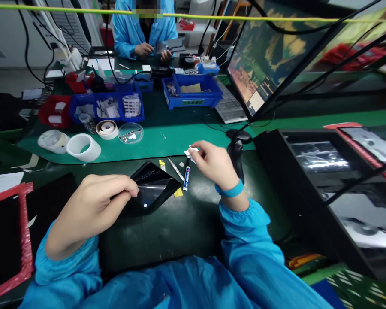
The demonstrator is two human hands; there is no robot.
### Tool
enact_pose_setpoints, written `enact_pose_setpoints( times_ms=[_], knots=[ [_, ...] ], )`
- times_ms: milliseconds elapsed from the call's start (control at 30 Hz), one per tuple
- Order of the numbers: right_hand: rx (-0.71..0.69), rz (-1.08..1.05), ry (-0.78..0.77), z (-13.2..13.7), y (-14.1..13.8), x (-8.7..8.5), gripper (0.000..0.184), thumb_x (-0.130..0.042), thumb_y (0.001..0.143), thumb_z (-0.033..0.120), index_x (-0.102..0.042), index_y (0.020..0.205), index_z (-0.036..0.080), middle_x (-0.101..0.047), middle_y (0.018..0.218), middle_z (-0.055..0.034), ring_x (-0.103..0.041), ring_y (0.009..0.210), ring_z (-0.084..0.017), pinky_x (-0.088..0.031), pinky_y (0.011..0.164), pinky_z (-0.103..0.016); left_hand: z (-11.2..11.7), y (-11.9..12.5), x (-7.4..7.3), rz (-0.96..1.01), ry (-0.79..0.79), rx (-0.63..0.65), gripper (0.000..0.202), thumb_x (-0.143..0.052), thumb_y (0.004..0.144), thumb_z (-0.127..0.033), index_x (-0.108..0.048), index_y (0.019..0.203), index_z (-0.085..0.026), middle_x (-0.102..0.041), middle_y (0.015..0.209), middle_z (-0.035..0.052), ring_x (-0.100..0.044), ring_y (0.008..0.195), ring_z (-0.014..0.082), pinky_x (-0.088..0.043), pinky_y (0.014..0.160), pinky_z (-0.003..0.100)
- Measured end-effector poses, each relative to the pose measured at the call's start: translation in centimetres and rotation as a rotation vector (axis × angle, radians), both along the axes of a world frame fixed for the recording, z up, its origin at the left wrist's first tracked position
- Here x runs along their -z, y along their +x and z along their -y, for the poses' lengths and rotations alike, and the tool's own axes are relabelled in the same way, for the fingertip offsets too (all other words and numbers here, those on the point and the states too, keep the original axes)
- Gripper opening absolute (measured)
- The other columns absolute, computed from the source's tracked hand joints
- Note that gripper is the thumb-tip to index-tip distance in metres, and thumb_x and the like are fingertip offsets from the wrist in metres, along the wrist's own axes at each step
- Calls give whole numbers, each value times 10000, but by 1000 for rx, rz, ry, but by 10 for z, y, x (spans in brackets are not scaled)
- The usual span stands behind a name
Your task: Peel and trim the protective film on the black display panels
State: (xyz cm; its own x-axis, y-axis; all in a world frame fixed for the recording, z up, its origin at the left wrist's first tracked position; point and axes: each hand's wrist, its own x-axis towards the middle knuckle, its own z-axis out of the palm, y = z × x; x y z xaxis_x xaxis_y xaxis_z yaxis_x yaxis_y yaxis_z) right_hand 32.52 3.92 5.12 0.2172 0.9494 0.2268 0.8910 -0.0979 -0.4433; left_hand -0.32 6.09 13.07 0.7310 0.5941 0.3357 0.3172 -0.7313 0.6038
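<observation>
A dark bench [176, 244] with a green mat [167, 148] beyond it fills the workplace; across it sits one person in blue [125, 32], and one monitor [270, 47] stands far right. The left hand [98, 199] comes in from the lower left, back upward, wrist bent, its thumb and fingers clamped on the near left part of one black panel [161, 189]. The right hand [215, 165] reaches in from the lower right, turned leftward, with one blue band [232, 189] round its wrist. Its thumb and forefinger curl close together at one white slip [190, 152]; whether they grip it I cannot tell.

The panel is over the bench between the hands, tilted, one corner pointing right towards the marker. The hand covers part of it, so its long axis is unclear. Near it lie one marker [186, 177], one pair of tweezers [175, 168] and two yellow bits [178, 193]. On the mat's left stand three rolls [83, 148] and one round dish [131, 133].
</observation>
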Motion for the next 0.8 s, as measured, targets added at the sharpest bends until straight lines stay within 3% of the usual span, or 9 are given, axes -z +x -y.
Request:
enact_pose_setpoints(
  times_ms=[67,100,233,333,500,600,700,800],
  knots=[
    [118,166,-307,3,3,31,316,-591,1060,491,-698,1207,233,-793,972,-69,-750,923,-268,-451,713,-314,1,0,1,8,2,13,221,-579,984,-22,-668,938,-219,-740,867,-65,-688,762,81,-492,696,200],
    [145,194,-381,5,4,46,350,-614,1045,519,-695,1200,215,-795,998,-103,-756,946,-299,-458,725,-325,1,1,1,8,2,15,221,-580,982,-21,-670,941,-218,-744,872,-64,-691,764,82,-494,696,200],
    [185,205,-463,10,6,86,427,-606,1033,594,-681,1083,177,-785,991,-152,-763,944,-326,-480,750,-339,0,2,3,20,25,23,226,-571,979,-15,-664,950,-219,-750,871,-72,-696,755,77,-498,691,192],
    [185,179,-447,10,5,96,397,-586,1041,581,-666,1024,193,-777,996,-126,-759,950,-310,-482,752,-330,0,2,4,18,28,27,230,-565,979,-14,-664,955,-220,-750,871,-71,-693,756,78,-495,693,197],
    [172,117,-351,6,-1,104,167,-614,983,309,-653,1072,173,-745,1120,-167,-726,1030,-323,-498,777,-348,1,2,2,3,0,31,237,-559,980,-6,-660,947,-218,-730,853,-66,-679,744,80,-480,685,204],
    [113,73,-269,7,3,112,180,-572,970,234,-650,1095,132,-721,1124,-215,-695,1084,-348,-526,873,-396,1,2,2,-1,15,28,239,-550,988,-7,-646,945,-222,-718,830,-71,-672,727,76,-472,674,205],
    [33,8,-170,9,13,118,289,-470,1018,217,-616,1237,96,-693,1199,-242,-669,1156,-341,-522,1008,-438,1,3,2,-1,16,28,248,-547,989,-2,-641,956,-229,-722,835,-72,-678,725,76,-474,668,204],
    [-1,-56,-87,11,22,122,371,-369,1051,209,-570,1340,91,-659,1273,-256,-650,1208,-329,-530,1028,-447,1,3,2,-3,7,33,244,-549,988,-9,-643,964,-234,-721,839,-64,-680,722,83,-479,662,212]
  ],
)
